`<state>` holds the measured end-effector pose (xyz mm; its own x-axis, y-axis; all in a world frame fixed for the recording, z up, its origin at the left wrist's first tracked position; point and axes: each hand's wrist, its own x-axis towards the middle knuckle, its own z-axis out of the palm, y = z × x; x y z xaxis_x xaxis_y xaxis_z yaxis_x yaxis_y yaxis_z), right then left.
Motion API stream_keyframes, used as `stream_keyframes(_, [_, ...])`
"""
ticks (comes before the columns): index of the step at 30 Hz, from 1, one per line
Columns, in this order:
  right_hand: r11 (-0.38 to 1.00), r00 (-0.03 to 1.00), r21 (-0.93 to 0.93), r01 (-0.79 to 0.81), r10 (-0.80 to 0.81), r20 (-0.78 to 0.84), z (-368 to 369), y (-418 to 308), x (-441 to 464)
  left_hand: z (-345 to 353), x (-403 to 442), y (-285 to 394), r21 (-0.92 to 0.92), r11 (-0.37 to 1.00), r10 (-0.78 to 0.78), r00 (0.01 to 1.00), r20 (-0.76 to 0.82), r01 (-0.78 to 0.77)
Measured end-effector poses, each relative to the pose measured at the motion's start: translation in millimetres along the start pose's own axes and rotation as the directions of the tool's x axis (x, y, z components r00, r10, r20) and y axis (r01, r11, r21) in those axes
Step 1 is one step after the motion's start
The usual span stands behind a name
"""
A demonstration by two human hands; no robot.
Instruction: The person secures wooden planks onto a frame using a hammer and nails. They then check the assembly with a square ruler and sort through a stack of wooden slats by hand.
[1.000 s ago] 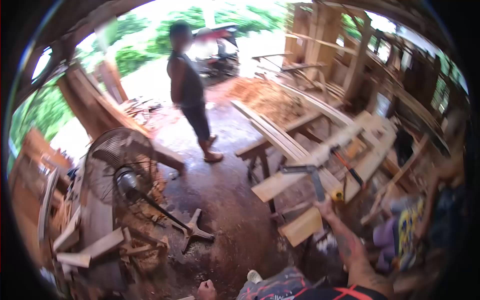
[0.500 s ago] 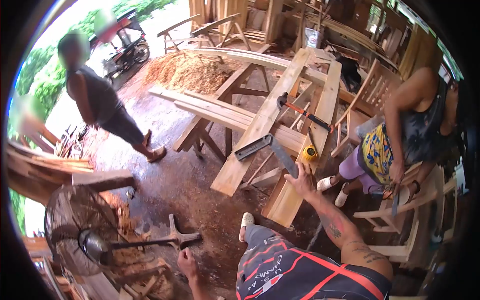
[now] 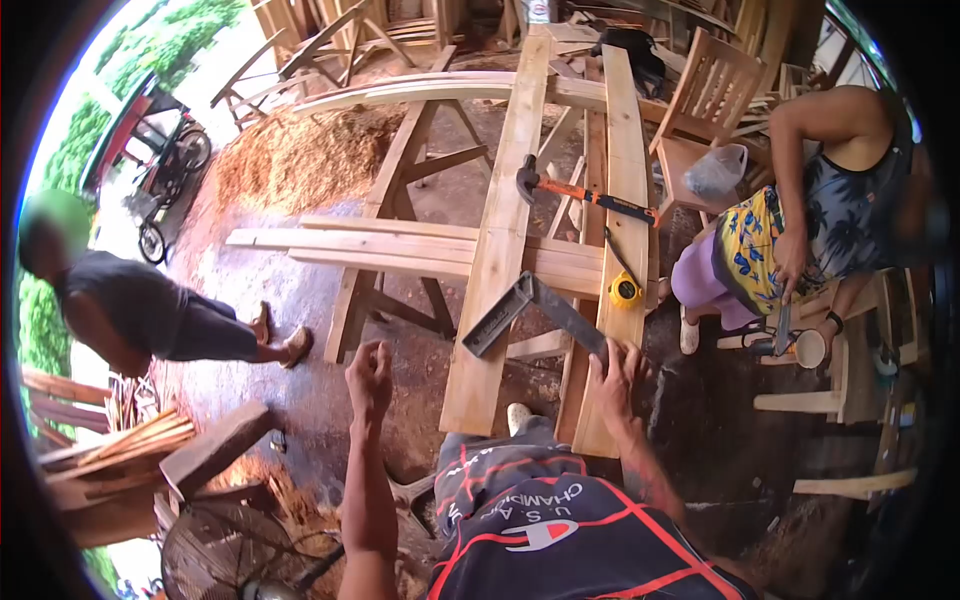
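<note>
My right hand [image 3: 620, 385] grips the blade end of a metal try square [image 3: 563, 318], low over the right plank [image 3: 625, 150]. The square's thick stock [image 3: 498, 316] lies across the left plank [image 3: 513, 180]. Out to the left, my left hand [image 3: 370, 380] is raised in a closed fist over the floor; anything inside it is hidden. Beyond the square, a claw hammer [image 3: 590, 196] with an orange and black handle spans the two planks. A yellow tape measure [image 3: 625, 291] sits on the right plank, beside a small dark tool [image 3: 612, 246].
Sawhorses [image 3: 400, 200] and crossing boards [image 3: 400, 245] support the planks. At right, a co-worker [image 3: 850, 190] holds a tool and a pale cup-like object near chair parts. Another person [image 3: 150, 310] stands left. A fan [image 3: 225, 555] is at lower left, a sawdust pile [image 3: 300, 160] behind.
My view has turned and come closer to the planks. My left hand has risen from low down, still closed. My right hand stays at the square's blade end.
</note>
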<state>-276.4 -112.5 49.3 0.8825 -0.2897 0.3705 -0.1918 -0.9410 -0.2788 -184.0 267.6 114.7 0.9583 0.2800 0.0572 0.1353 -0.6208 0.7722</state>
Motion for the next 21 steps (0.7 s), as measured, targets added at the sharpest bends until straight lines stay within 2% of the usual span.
stream_keyframes(2, [0.997,0.998,-0.058,-0.050,0.052,0.037,-2.8,-5.6,-1.2,15.1,47.0,-11.0,0.114,0.988,0.094,0.991,0.092,-0.104])
stream_keyframes(3, [0.995,0.996,-0.073,-0.070,0.073,0.040,-4.3,-8.5,-1.6,21.4,69.1,-7.2,0.116,0.968,0.219,0.975,0.048,-0.223])
stream_keyframes(5, [0.987,0.994,-0.124,-0.104,0.109,0.031,-6.7,-17.1,-1.1,35.3,131.7,-29.2,0.176,0.922,0.343,0.939,0.037,-0.344])
stream_keyframes(7, [0.977,0.988,-0.162,-0.137,0.147,0.050,-11.6,-30.8,-3.1,43.2,185.5,-32.7,0.290,0.922,0.253,0.966,0.051,-0.257])
stream_keyframes(9, [0.974,0.981,-0.116,-0.195,0.193,-0.029,-15.8,-54.5,-3.6,48.9,248.5,-52.9,0.349,0.869,0.340,0.936,0.094,-0.350])
stream_keyframes(11, [0.969,0.981,-0.156,-0.192,0.189,-0.035,-17.6,-87.3,-2.2,54.3,311.9,-84.4,0.428,0.765,0.479,0.869,0.122,-0.482])
stream_keyframes(13, [0.974,0.976,-0.098,-0.206,0.196,-0.098,-13.2,-120.3,-4.5,43.2,350.5,-88.9,0.542,0.760,0.290,0.933,0.212,-0.359])
stream_keyframes(15, [0.984,0.984,-0.022,-0.177,0.176,-0.040,-9.1,-162.4,-1.1,40.7,387.4,-120.0,0.546,0.758,0.323,0.933,0.160,-0.356])
stream_keyframes(17, [0.968,0.973,0.107,-0.228,0.225,0.045,6.2,-194.8,-11.7,33.0,406.0,-137.2,0.543,0.759,0.283,0.933,0.221,-0.359])
stream_keyframes(19, [0.964,0.952,0.056,-0.258,0.244,0.186,11.4,-222.3,-18.1,25.4,402.1,-126.4,0.566,0.759,0.152,0.933,0.325,-0.321])
stream_keyframes(20, [0.965,0.951,0.045,-0.257,0.244,0.193,14.8,-230.7,-19.4,27.8,400.0,-127.6,0.562,0.764,0.144,0.933,0.331,-0.317])
stream_keyframes(21, [0.957,0.939,0.004,-0.290,0.284,0.194,19.2,-237.4,-20.3,28.0,398.2,-130.0,0.519,0.786,0.219,0.935,0.278,-0.338])
